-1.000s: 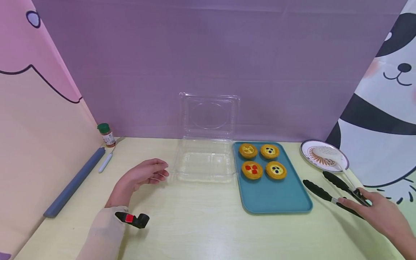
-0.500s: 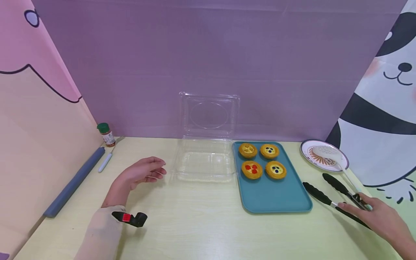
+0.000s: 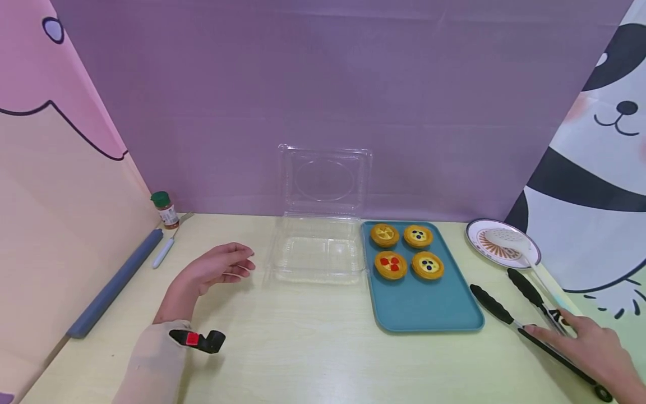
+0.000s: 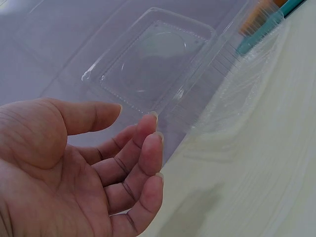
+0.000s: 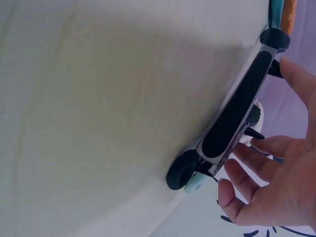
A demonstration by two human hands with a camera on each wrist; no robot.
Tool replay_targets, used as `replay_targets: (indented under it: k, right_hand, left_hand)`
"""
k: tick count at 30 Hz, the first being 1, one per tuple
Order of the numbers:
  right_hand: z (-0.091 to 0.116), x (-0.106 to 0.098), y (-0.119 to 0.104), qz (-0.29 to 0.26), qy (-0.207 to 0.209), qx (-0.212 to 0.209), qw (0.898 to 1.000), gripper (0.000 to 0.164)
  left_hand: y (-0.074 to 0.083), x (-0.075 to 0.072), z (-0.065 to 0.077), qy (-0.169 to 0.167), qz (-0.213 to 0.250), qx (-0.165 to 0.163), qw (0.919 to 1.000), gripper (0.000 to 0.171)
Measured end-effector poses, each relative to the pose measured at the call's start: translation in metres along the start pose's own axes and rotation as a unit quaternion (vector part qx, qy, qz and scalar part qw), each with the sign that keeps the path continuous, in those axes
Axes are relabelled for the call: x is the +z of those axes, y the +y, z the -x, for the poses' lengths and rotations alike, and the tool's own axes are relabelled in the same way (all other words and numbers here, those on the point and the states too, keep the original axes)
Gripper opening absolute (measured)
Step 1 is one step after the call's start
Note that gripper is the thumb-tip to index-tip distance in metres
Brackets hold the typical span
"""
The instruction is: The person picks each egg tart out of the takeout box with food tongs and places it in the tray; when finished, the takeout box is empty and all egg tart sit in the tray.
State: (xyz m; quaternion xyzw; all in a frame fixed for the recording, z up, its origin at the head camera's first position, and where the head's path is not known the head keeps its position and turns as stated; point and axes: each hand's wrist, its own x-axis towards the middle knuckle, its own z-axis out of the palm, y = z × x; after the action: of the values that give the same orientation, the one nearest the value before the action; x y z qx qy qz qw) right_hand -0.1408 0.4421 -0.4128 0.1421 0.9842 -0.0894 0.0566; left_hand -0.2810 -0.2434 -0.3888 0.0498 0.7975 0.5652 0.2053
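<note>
My left hand [image 3: 217, 269] hovers over the table, left of a lidded clear plastic box [image 3: 319, 247] whose lid stands raised. Its fingers hang loosely curled around nothing, as the left wrist view also shows. At the right, my right hand [image 3: 595, 345] is over black-and-metal tongs [image 5: 237, 106] lying spread on the table. In the right wrist view its thumb and fingers are parted beside the tongs' handle; whether a fingertip touches them is hard to tell. A blue tray [image 3: 429, 308] beside the box bears several egg tarts [image 3: 428, 265] with fruit toppings.
A patterned plate [image 3: 484, 225] with a white slotted turner [image 3: 510, 238] across it is at the back right, its handle beside the tongs. On the left lie a blue bar [image 3: 116, 283], a light-handled utensil [image 3: 164, 252] and a green-capped jar [image 3: 165, 210].
My right hand has lowered the tongs onto the table and its fingers have loosened from them; the looped handle end now shows. My left hand has drifted slightly left.
</note>
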Motion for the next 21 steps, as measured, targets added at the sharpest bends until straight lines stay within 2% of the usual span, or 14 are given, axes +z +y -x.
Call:
replay_targets:
  k: [6,10,16,21]
  right_hand:
    - [0.001,0.001,-0.001,0.007,-0.022,0.027,0.999,0.115]
    - [0.002,0.0,-0.001,0.012,-0.03,0.034,0.999,0.116]
    - [0.0,0.0,0.004,0.016,-0.017,0.014,1.0,0.114]
    - [-0.002,-0.004,0.004,0.02,-0.008,-0.002,1.0,0.113]
  left_hand:
    - [0.001,-0.001,0.002,0.003,-0.003,-0.001,1.0,0.048]
    - [0.004,-0.006,0.005,0.009,-0.01,0.0,0.9999,0.045]
    - [0.017,-0.02,0.013,0.015,-0.033,0.016,0.9992,0.042]
    - [0.027,-0.031,0.024,0.016,-0.073,0.021,0.997,0.045]
